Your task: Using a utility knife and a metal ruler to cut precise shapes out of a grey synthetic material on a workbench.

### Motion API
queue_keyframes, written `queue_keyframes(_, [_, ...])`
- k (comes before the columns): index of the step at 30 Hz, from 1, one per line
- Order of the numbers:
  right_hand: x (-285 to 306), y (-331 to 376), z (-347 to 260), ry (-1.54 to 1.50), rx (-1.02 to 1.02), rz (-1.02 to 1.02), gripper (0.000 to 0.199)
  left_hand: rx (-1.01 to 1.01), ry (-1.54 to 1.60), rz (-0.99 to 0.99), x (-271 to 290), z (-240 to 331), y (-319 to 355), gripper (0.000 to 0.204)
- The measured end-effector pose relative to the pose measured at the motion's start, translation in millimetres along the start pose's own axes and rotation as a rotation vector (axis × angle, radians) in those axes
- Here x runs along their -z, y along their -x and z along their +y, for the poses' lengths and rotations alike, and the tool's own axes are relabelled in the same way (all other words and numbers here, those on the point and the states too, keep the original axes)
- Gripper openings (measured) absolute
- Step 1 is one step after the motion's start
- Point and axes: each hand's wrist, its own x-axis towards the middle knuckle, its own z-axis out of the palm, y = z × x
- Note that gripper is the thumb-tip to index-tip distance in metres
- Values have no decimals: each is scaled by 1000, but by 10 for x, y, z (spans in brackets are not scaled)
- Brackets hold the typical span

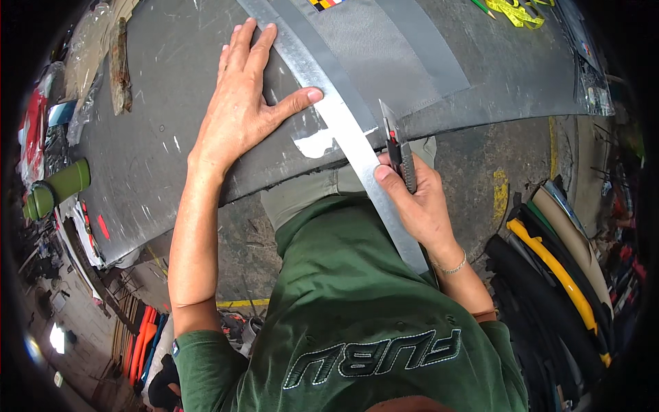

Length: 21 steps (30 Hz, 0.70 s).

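The long metal ruler (351, 137) lies slantwise on the dark surface (158, 103); I see it going from the upper edge of my view, past the near edge of the surface, and down to the person's green shirt (357, 295). The left hand (240, 113) is open and flat, with its fingers spread; the thumb presses on the ruler, and the index fingertip is at its left edge. The right hand (425, 206) is closed around 1 utility knife (408, 170), whose blade points up and away from the person. The right thumb is also against the ruler, but I cannot tell if the hidden fingers hold it from below.

Along the right side of the ruler I observe 1 gray fabric piece (384, 62), with a small multicoloured patch (324, 4) at the top. To the left of the ruler there is a white mark (316, 143), near the edge of the surface.

Farther out, a yellow tape measure (518, 12) and a green pencil (483, 8) lie at the upper right. At the left I see a rough wooden strip (119, 69) and a green cylinder (68, 180). On the lower right, a yellow roll (556, 271) rests among dark rolls.
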Motion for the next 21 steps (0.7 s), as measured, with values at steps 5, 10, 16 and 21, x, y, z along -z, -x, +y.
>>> queue_keyframes(5, [31, -51, 28, -75, -91, -69, 21, -1, -21, 3, -6, 24, -10, 101])
queue_keyframes(10, [-80, -67, 21, -73, -65, 21, 25, -6, -8, 3, -2, 11, -2, 100])
queue_keyframes(16, [-91, -53, 26, -46, 13, 56, 28, -10, 9, 18, 0, 23, -8, 102])
queue_keyframes(21, [-96, -58, 13, -66, -25, 53, 28, -23, 1, 29, -3, 9, -10, 106])
